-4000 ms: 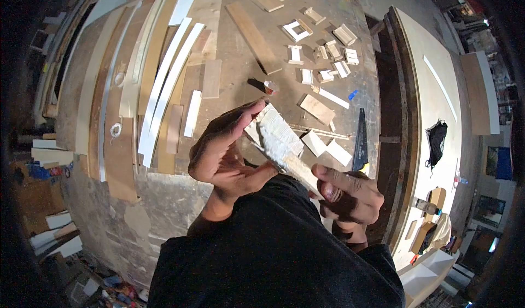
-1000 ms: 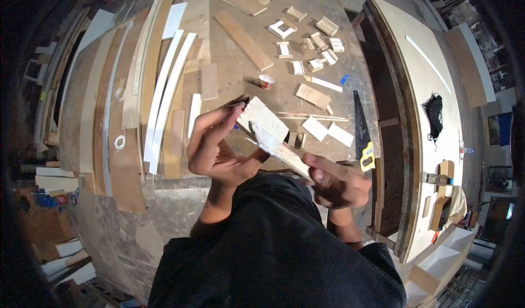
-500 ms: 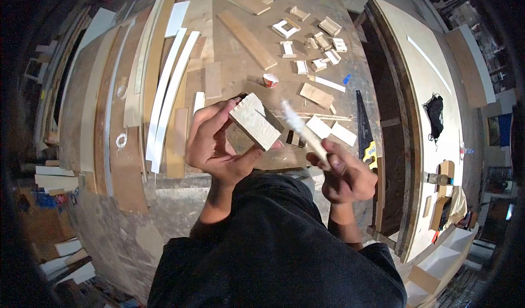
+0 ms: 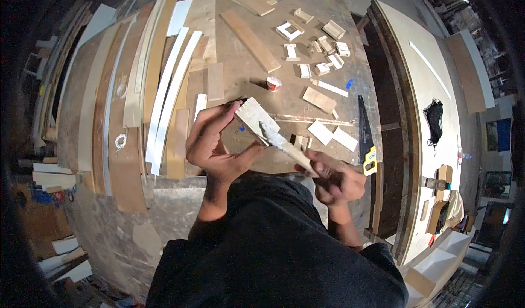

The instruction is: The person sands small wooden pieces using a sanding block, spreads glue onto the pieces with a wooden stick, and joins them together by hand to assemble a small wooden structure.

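My left hand [image 4: 216, 144] grips a small wooden block [image 4: 256, 114] by its ends, its pale, smeared face turned up. In my right hand [image 4: 336, 179] is a flat wooden stick [image 4: 296, 154], its far end coated in white paste. That coated end lies against the lower right part of the block's face. Beyond the block, a small red and white cup [image 4: 274, 83] stands on the worktable [image 4: 240, 84]. Two white pieces [image 4: 320, 132] lie to the right of the block.
Long strips [image 4: 174, 97] and boards cover the table's left side. Several small wooden assemblies [image 4: 333, 30] sit at the back right. A saw with a yellow handle [image 4: 370, 161] lies at the right edge. Across a dark gap stands a pale panel [image 4: 421, 89] bearing black netting [image 4: 434, 122].
Half a second ago the stick was raised off the block, to its right; now its pasted end is back on the face. Earlier it also touched the block. The block has tilted slightly.
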